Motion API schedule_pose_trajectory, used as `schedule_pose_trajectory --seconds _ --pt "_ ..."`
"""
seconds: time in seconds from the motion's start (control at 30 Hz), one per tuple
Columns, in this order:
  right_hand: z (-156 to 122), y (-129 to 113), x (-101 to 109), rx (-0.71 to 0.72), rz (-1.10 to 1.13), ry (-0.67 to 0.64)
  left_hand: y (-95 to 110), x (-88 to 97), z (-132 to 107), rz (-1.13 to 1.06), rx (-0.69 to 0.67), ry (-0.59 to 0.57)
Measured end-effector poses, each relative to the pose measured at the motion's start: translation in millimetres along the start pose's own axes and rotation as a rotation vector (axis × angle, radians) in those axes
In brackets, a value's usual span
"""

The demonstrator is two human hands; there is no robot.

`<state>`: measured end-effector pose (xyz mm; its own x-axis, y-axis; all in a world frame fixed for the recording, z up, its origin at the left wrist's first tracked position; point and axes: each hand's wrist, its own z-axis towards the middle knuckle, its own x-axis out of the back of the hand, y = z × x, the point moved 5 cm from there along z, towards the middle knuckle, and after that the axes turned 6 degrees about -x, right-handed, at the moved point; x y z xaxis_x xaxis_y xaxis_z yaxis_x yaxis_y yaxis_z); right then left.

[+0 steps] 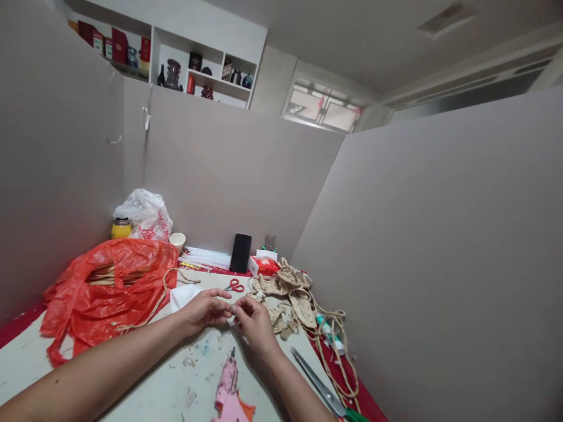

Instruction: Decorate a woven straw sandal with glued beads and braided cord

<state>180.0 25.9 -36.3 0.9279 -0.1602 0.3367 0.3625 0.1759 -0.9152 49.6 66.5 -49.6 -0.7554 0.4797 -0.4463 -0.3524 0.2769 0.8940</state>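
Observation:
Over the middle of the white work board [167, 381], my left hand [206, 309] and my right hand [255, 323] meet at the fingertips. The thumb and fingers of my right hand are pinched together. My left fingers are curled, with their tips against the right ones. Anything between them is too small or too hidden to name. Just below lies a pink glue gun [227, 384], its nozzle pointing toward my hands. Red-handled scissors [234, 285] lie just beyond my fingers. Woven straw-rope pieces [302, 305] are heaped beside my right hand.
A red plastic bag [145, 258] with straw strips fills the left side. At the back stand a dark phone [241, 253], white glue sticks [204, 257] and a paper cup [177, 241]. Long green-handled shears [323, 390] lie at right. Grey partitions [229, 164] enclose the table.

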Motion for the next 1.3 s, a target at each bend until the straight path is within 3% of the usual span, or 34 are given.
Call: schedule_pose_trajectory --seconds 0.2,0.47,0.7,0.87,1.03,1.17,1.23,1.3 --pt "-7 -16 5 0.093 0.029 0.031 1 -5.4 -1 -0.184 0.062 -0.063" --pt "-15 -27 9 0.249 -0.085 0.118 1 -16.6 -8 -0.315 -0.032 -0.030" --pt "-41 -49 -20 0.379 -0.148 -0.104 19 11.6 9 -0.285 -0.180 0.146" --pt "-35 -44 -19 0.319 -0.084 -0.077 15 5.5 5 -0.155 -0.172 0.106" --pt "-24 -20 -8 0.226 -0.056 -0.012 11 1.5 2 0.007 -0.201 0.173" --pt "-22 -13 -5 0.190 -0.040 0.045 34 8.5 3 0.159 -0.289 0.295" --pt "-21 -14 -4 0.192 -0.023 0.068 60 21.4 1 0.253 -0.355 0.392" --pt "-19 -15 -3 0.204 0.000 0.076 97 45.5 -4 0.355 -0.429 0.531"
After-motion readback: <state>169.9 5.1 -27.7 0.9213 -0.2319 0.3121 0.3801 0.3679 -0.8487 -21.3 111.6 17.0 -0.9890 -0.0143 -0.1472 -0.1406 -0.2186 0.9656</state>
